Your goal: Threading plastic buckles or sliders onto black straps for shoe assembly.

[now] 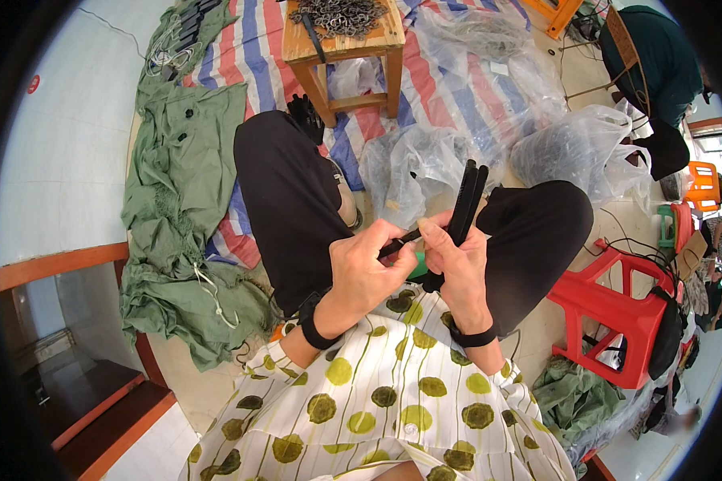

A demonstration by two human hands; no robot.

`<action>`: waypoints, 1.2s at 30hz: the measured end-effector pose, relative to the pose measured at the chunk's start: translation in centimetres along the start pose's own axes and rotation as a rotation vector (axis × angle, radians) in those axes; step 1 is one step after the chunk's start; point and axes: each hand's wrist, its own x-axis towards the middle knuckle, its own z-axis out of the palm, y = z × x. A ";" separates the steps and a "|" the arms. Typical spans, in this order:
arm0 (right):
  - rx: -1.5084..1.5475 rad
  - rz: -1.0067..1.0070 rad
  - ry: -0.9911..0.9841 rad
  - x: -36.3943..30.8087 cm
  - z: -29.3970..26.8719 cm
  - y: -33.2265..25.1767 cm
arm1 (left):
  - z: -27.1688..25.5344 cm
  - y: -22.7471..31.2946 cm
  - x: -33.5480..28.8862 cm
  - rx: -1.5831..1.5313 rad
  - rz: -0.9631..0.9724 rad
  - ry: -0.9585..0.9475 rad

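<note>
Above my lap, my left hand is closed in a pinch on a short, thin black strip. The far end of that strip reaches the thumb of my right hand. My right fingers are wrapped round a pair of long, narrow black pieces, which stick up side by side past the hand. Their lower ends show below the palm. Exactly what kind of part they are, I cannot make out. Both hands are close together, and a dark band circles each wrist.
Ahead stands a wooden stool piled with small metal links. Clear plastic bags lie on a striped sheet. Green cloth spreads at left. A red plastic stool is at right; a person sits farther off.
</note>
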 end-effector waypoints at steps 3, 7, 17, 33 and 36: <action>0.097 0.060 -0.001 0.2 -0.1 -0.1 | -0.1 0.2 0.1 -0.013 -0.027 -0.028; 0.009 0.118 -0.048 0.6 -0.1 -0.4 | -0.4 0.2 0.4 -0.013 0.003 -0.030; -0.738 -0.367 0.109 0.3 -0.2 -0.2 | -0.4 -0.1 0.5 -0.004 0.033 -0.174; -0.088 -0.026 0.064 0.0 -0.2 -0.3 | 0.0 0.3 -0.2 -0.145 -0.089 -0.055; 0.065 0.084 0.015 0.1 -0.5 -0.4 | -0.1 0.6 -0.2 -0.105 -0.091 -0.065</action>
